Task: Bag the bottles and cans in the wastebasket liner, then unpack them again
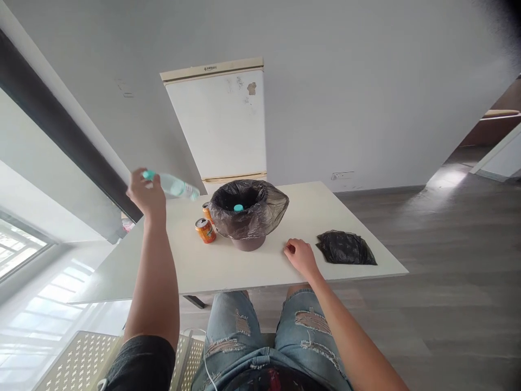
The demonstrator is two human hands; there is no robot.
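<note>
My left hand [147,194] is raised above the table's left side, its fingers closed at the teal-capped end of a clear plastic bottle [175,185]. The bottle tilts, its base pointing right toward the trash bin [248,244]. A black garbage bag [260,220] lines that bin and drapes over its rim. Inside shows the teal cap [238,208] of another bottle, its body hidden. Left of the bin stand two orange drink cans, a front can [205,231] and a rear can [207,212] partly hidden. My right hand [300,255] rests on the table, fingers curled, apparently holding nothing.
A folded black plastic bag [347,248] lies on the white table [293,206] at right. Behind the table stands a white refrigerator [220,125] against the grey wall. A perforated cream-coloured surface [81,358] is at lower left, near the window.
</note>
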